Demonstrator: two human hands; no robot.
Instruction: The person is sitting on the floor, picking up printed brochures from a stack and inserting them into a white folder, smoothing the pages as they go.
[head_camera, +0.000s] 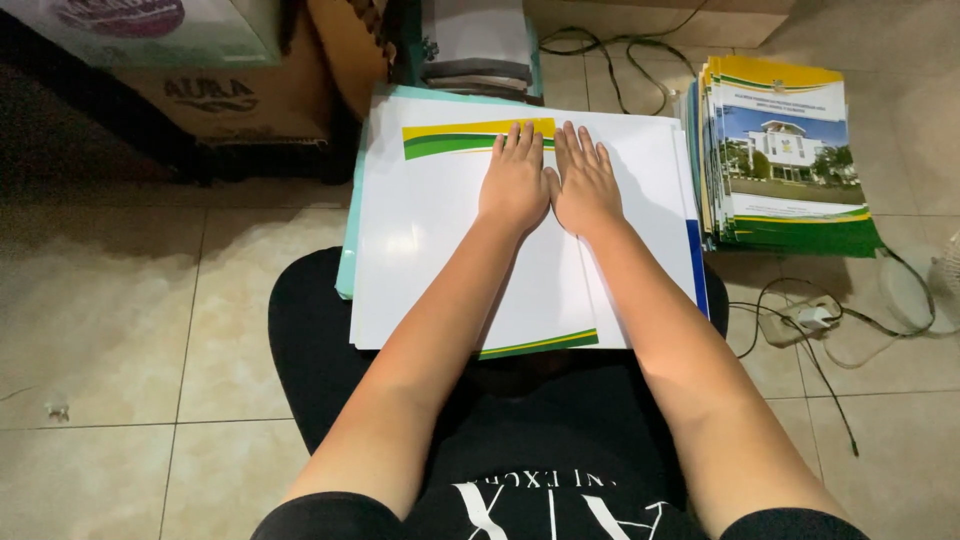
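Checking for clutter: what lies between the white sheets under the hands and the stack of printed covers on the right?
In the head view, only a narrow strip of bare floor tile separates the white sheets from the stack of printed covers.

Tiled floor (120, 330): booklet stack (785, 160), cables (810, 320).

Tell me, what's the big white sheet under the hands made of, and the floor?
The white sheet under the left hand and right hand looks like glossy paper or thin card: it lies flat, thin-edged, and light glints off it. The floor seems to be glazed ceramic tile: beige, mottled squares with grout lines and a soft sheen.
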